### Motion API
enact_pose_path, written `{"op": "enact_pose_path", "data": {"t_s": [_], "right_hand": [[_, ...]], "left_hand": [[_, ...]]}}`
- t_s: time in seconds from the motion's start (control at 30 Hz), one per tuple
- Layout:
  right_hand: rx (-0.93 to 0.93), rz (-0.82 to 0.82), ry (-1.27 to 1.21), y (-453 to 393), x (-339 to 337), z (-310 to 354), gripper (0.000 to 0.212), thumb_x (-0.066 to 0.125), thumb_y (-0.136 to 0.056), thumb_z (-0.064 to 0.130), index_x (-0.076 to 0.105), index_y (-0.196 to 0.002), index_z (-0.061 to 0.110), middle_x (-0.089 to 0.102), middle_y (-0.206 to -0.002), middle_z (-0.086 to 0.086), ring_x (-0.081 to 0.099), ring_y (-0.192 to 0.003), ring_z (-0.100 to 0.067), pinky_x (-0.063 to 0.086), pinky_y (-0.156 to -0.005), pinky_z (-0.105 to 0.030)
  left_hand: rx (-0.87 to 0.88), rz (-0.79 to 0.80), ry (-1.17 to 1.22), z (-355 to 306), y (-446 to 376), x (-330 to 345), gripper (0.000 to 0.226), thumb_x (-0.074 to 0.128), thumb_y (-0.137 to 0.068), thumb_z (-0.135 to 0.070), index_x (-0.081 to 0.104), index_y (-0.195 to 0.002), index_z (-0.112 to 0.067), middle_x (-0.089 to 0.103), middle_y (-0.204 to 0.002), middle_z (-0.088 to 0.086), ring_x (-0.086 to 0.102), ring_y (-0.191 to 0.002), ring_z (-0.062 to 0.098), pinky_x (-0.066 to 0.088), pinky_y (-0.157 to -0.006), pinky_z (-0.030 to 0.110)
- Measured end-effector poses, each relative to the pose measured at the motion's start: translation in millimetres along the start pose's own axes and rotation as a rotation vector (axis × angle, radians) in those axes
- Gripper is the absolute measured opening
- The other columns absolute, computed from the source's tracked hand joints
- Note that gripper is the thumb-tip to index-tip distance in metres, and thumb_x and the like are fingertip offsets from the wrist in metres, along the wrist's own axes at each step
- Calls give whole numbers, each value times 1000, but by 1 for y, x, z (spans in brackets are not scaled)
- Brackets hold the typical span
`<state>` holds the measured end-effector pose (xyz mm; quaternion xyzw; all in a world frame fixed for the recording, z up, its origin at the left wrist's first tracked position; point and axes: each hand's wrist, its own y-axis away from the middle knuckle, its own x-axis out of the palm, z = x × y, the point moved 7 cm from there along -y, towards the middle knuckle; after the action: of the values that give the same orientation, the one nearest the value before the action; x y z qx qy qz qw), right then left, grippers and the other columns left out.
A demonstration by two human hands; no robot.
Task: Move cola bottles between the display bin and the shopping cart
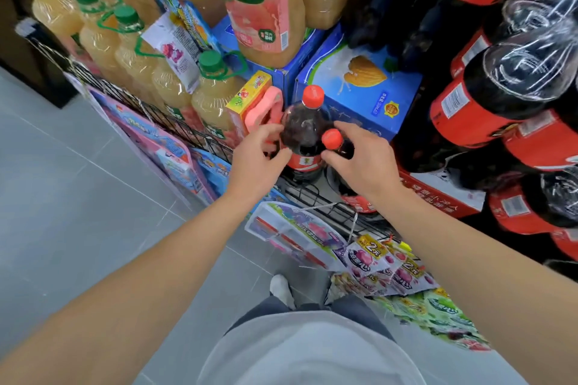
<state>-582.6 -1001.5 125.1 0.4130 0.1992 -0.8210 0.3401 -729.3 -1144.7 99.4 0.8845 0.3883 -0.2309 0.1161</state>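
Left hand (256,162) grasps the taller cola bottle (305,131) at its shoulder; right hand (359,159) clasps the shorter bottle (336,142) below its cap, both upright in the wire bin (316,194), presumably for lifting out.

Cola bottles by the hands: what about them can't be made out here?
- Head view: the shopping cart is not in the frame.
- Taller bottle: its label is partly hidden by the left hand.
- Shorter bottle: its body is covered by the right hand, so that grip is unclear.
- Bottle bases are hidden inside the wire bin.
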Motion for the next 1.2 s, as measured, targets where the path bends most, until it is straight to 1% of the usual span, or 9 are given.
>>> {"op": "enact_pose_path", "data": {"t_s": [0.13, 0.23, 0.33, 0.43, 0.5, 0.63, 0.8, 1.0, 1.2], "right_hand": [[36, -77, -32, 5, -14, -7, 34, 80, -85, 35, 73, -116, 23, 76, -97, -1, 67, -94, -29, 52, -88, -40], [75, -105, -88, 12, -28, -16, 32, 81, -84, 30, 74, -114, 21, 70, -86, 6, 61, -84, -20, 45, -83, -28], [130, -212, -130, 20, -50, -28, 32, 81, -83, 26, 75, -113, 19, 68, -87, 5, 62, -84, -21, 37, -77, -22], [152, -322, -227, 27, -62, -33, 34, 82, -81, 22, 75, -113, 16, 67, -84, 6, 61, -82, -15, 43, -79, -22], [120, -348, -279, 29, -61, -26, 33, 83, -81, 19, 74, -112, 14, 65, -83, 8, 55, -78, -6, 40, -75, -12], [70, -350, -337, 24, -54, -19, 29, 82, -81, 19, 72, -108, 16, 65, -85, 9, 59, -78, -10, 45, -78, -20], [83, -265, -333, 19, -58, -39, 34, 82, -83, 19, 70, -115, 16, 67, -92, 8, 58, -86, -2, 39, -77, -3], [64, -138, -309, 19, -61, -56, 22, 77, -89, 26, 70, -109, 20, 71, -98, 9, 66, -99, -10, 52, -93, -30], [40, -101, -294, 15, -69, -51, 18, 82, -83, 21, 71, -95, 26, 71, -88, 12, 67, -93, -9, 51, -92, -30]], "left_hand": [[-11, 76, 39, 2, 16, 17, 33, 74, -87, -16, 62, -115, -26, 65, -106, -10, 65, -97, 8, 55, -90, 33], [17, 78, 23, -5, 19, 28, 30, 78, -82, -15, 64, -107, -24, 68, -100, -8, 66, -91, 6, 55, -90, 38], [74, 71, -1, -16, 23, 40, 34, 79, -78, -20, 64, -108, -21, 67, -101, 0, 66, -90, 15, 54, -87, 44], [120, 32, -44, -30, 24, 48, 40, 81, -76, -22, 59, -109, -21, 59, -102, 1, 64, -84, 20, 53, -84, 42], [142, -25, -100, -38, 22, 46, 41, 80, -76, -19, 58, -111, -18, 52, -104, 0, 61, -80, 20, 50, -81, 39], [218, -18, -199, -52, 23, 49, 38, 76, -80, -17, 63, -115, -14, 58, -107, 2, 60, -91, 20, 50, -85, 40], [275, 88, -323, -56, 30, 74, 54, 75, -85, -24, 59, -136, -17, 61, -121, 5, 62, -109, 24, 49, -91, 36], [336, 152, -355, -71, 35, 89, 61, 72, -88, -22, 51, -145, -17, 57, -139, 5, 53, -126, 23, 43, -102, 37], [360, 133, -400, -72, 38, 104, 77, 76, -83, -27, 42, -150, -13, 42, -153, 6, 45, -136, 25, 42, -105, 38]]}}
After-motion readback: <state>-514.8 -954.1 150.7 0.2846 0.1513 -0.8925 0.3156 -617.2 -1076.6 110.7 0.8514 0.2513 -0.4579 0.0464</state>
